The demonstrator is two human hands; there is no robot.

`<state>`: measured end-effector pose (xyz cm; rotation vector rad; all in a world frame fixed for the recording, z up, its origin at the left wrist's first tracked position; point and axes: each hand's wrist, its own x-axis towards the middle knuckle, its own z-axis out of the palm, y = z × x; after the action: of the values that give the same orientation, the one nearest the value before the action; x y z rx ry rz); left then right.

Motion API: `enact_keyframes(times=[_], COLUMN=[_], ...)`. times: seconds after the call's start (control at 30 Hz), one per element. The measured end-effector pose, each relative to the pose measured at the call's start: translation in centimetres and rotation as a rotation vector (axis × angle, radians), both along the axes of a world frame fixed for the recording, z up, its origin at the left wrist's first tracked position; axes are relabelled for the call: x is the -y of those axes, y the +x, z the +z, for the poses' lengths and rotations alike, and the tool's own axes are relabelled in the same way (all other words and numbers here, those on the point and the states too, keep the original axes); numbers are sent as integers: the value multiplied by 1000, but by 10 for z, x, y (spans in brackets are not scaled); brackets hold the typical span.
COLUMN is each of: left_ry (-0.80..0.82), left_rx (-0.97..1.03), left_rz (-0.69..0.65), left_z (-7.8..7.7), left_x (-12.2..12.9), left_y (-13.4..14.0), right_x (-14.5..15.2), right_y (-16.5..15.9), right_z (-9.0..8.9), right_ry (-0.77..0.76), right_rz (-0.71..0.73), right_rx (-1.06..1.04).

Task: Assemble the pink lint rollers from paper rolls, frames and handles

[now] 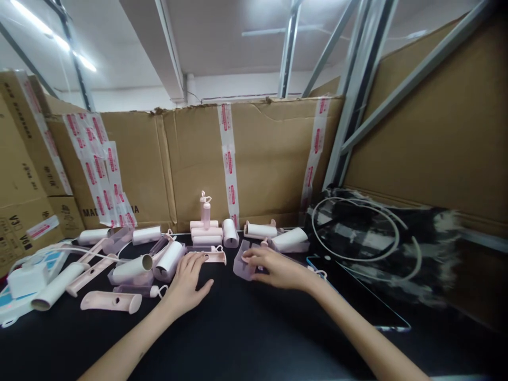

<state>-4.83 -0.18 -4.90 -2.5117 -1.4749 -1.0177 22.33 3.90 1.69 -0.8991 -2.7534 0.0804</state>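
My right hand (272,268) has its thumb and fingers closed on a translucent lilac plastic cover (240,260) that lies tilted on the black table. My left hand (187,283) rests palm down with its fingers spread. Its fingertips lie at a pale pink plastic holder (215,257), and whether they press on it I cannot tell. Just left of this hand a white paper roll (170,258) sits in another lilac cover. Behind the hands, a small pink bottle with a loop cap (205,211) stands on stacked pink-and-white rollers (207,235).
White rolls, pink holders (111,302) and lilac covers lie scattered at left, near a white power strip (29,288) with a plug. On the right are a dark tablet (363,296) and a coiled white cable (397,233) over black plastic. Cardboard (194,159) walls the back.
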Motion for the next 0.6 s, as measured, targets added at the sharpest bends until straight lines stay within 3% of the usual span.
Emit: enact_keyframes(times=[0.13, 0.23, 0.3, 0.37, 0.47, 0.6], left_ry=[-92, -156, -118, -43, 8, -116], left_rx=[-47, -102, -131, -156, -163, -79], left_rz=[-88, -123, -72, 15, 71, -107], left_z=[4, 8, 9, 10, 12, 17], left_x=[16, 19, 14, 6, 1, 16], left_y=[4, 6, 4, 0, -5, 1], right_x=[35, 52, 55, 47, 22, -17], right_y=[-14, -27, -33, -34, -22, 13], right_z=[15, 13, 8, 5, 1, 0], right_ry=[-290, -379, -373, -275, -10, 249], right_rz=[242, 366, 372, 276, -6, -443], right_rx=[-59, -83, -153, -248, -291, -45])
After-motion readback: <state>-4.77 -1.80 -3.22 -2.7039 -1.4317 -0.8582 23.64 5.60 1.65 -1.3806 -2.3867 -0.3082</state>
